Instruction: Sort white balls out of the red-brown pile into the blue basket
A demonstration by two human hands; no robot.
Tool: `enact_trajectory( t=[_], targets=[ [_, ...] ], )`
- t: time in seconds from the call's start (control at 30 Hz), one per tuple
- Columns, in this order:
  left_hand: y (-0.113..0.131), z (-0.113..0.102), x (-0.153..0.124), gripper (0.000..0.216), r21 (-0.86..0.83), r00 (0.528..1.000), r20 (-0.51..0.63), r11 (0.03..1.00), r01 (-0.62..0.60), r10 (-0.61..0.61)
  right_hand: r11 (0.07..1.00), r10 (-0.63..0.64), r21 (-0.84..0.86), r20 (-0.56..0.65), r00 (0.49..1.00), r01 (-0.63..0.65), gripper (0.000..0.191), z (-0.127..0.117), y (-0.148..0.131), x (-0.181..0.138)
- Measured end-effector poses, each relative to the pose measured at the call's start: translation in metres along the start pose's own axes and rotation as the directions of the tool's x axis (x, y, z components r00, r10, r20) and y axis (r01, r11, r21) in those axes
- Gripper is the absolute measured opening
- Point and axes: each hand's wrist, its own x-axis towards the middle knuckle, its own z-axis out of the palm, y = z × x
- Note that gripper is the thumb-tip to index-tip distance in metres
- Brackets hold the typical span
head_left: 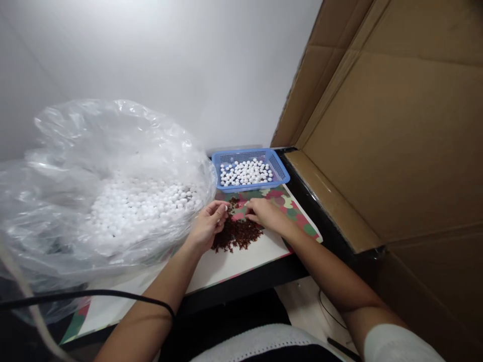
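My left hand is curled with its fingertips pinched on a small white bead, beside a large clear plastic bag full of white beads. My right hand lies knuckles up over a pile of small dark red-brown pieces, fingers bent down onto it; what they hold is hidden. The pile rests on a patterned mat on the table. A blue plastic basket with several white beads stands just beyond the hands.
A big open cardboard box fills the right side, its flap reaching the table's black edge. A white wall is behind. A black cable crosses my left forearm at the lower left.
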Motion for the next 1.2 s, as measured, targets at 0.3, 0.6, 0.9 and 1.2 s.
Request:
enact_trajectory(
  t=[0.3,0.6,0.9,1.2],
  targets=[
    [-0.002,0.0,0.001,0.035,0.04,0.999,0.009,0.999,0.032,-0.032,0.979,0.004,0.204,0.116,0.993,-0.028,0.013,-0.014,0.002,-0.017],
    [-0.001,0.001,0.001,0.034,0.041,1.0,0.01,0.999,0.026,-0.026,0.981,-0.121,0.153,0.013,0.993,0.118,0.021,0.009,-0.012,-0.002],
    [-0.005,0.002,0.002,0.03,0.107,1.0,0.002,0.994,0.006,-0.006,0.775,0.127,0.631,-0.097,0.987,-0.038,0.015,0.001,-0.006,-0.004],
    [-0.005,0.003,0.002,0.033,0.107,1.0,-0.002,0.994,-0.002,0.002,0.627,0.128,0.779,-0.092,0.988,-0.009,0.02,0.006,-0.009,0.0]
  ],
)
